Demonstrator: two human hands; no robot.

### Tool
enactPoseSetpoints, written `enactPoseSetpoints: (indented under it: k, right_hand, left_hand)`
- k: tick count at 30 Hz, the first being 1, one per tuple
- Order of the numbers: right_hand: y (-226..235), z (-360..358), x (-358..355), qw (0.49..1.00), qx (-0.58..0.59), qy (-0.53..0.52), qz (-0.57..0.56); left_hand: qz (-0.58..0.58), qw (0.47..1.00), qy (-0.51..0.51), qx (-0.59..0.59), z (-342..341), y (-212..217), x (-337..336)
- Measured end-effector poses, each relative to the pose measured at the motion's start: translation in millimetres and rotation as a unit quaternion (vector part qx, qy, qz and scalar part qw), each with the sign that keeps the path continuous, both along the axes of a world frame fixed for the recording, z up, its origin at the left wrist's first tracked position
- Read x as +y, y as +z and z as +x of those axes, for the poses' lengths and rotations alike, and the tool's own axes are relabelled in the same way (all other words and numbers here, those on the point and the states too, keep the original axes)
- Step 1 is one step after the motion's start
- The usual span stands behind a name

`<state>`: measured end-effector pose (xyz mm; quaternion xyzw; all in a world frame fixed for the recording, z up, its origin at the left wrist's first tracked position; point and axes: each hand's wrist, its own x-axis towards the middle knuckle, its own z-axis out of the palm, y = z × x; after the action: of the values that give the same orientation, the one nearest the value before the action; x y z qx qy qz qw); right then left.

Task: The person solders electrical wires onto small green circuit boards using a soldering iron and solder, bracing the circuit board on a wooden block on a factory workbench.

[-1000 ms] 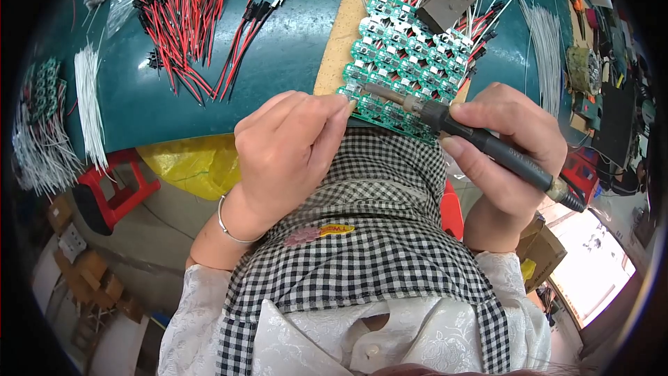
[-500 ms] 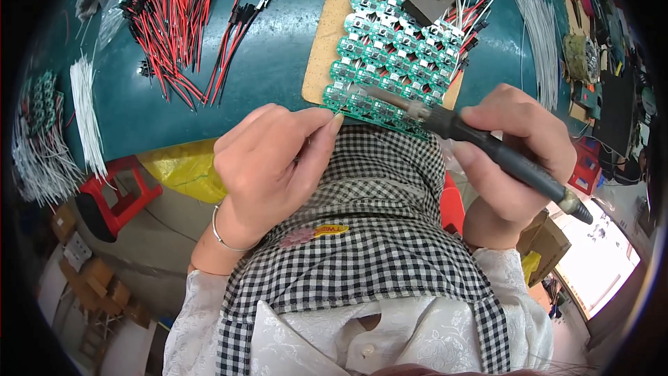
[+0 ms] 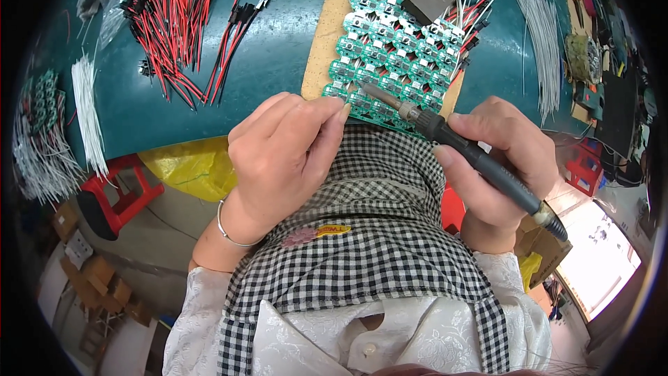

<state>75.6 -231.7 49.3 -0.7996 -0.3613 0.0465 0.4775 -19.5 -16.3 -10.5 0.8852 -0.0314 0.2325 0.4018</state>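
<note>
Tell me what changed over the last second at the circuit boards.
Little changed. The left hand edged leftward along the near row of green circuit boards, fingertips pinched at the row's end. The right hand kept its grip on the soldering iron, tip on the near boards. Red-black wire leads and white wires stayed put.

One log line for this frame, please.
right hand: holds soldering iron, tip on green boards | left hand: fingertips at boards' near edge | boards on tan pad
</note>
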Motion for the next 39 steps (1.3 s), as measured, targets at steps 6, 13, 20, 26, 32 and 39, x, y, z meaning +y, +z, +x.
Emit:
enactPoseSetpoints:
  k: [6,13,20,26,32,39]
  right_hand:
    - [-1,-1,2,1.000,-0.024,0.015,0.002]
    - [3,0,4,0.999,-0.023,0.018,-0.015]
    - [0,3,1,1.000,-0.015,0.017,0.011]
    - [1,15,-11,0.997,0.013,0.000,0.073]
    - [-1,21,-8,0.998,0.041,0.049,0.016]
    - [8,22,-9,0.998,0.039,0.054,0.016]
  left_hand:
    - [0.002,1.000,0.003,-0.004,0,-1,0]
    - [0.017,1.000,-0.004,0.002,3,-2,1]
    - [-0.012,1.000,-0.001,0.005,-3,3,2]
    - [-0.013,1.000,-0.014,0.000,2,9,-4]
    - [0.013,1.000,-0.007,0.004,0,-2,-5]
    - [0.005,1.000,-0.012,-0.013,4,-4,-8]
